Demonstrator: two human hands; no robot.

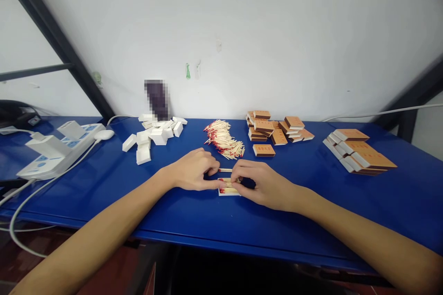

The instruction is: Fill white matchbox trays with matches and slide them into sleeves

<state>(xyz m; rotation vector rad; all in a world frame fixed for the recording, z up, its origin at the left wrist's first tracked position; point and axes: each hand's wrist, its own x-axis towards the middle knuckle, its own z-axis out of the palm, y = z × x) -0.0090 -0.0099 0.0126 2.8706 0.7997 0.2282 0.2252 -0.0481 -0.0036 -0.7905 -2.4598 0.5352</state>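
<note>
A small white matchbox tray [230,193] lies near the front of the blue table, with red-tipped matches [226,190] lengthwise in it. My left hand [194,170] is at its left end, thumb stretched onto the matches and the tray's end, other fingers curled behind. My right hand [265,182] covers the right end; its thumb and index finger pinch together over the matches, and the fingertips partly hide what they hold. Just behind the tray, a loose match [224,170] lies between my hands. Farther back is a heap of loose matches [223,138].
White empty trays [159,136] are piled at the back left. Orange matchbox sleeves [265,126] lie at the back right, with stacked matchboxes [360,150] farther right. A power strip [62,156] and white cables [51,179] occupy the left side. A wall [242,32] stands behind.
</note>
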